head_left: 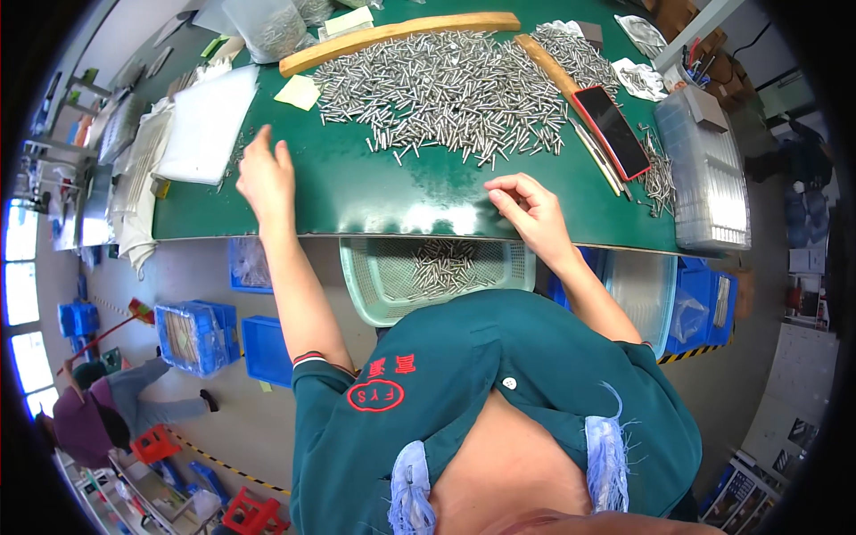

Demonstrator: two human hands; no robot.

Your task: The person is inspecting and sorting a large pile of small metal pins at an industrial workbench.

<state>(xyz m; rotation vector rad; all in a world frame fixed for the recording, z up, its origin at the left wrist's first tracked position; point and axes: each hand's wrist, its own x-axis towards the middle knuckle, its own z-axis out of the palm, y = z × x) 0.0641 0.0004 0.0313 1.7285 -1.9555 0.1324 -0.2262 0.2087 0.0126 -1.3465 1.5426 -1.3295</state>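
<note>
- Lying ahead, between left hand [267,178] and right hand [532,212], metal pins [446,94] are heaped, long axes variously pointed.
- Left: loosely opened, nothing seen held.
- Right: half-curled; any hold cannot be determined.

Red lettering [405,364], some of it ringed by a red oval [375,395], marks the green shirt [557,370] toward seven o'clock.

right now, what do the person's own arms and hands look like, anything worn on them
The left hand and right hand are gloveless, with no watch or bracelet visible. The forearms are bare below short dark green sleeves; the left cuff has red and white striped trim.
</note>
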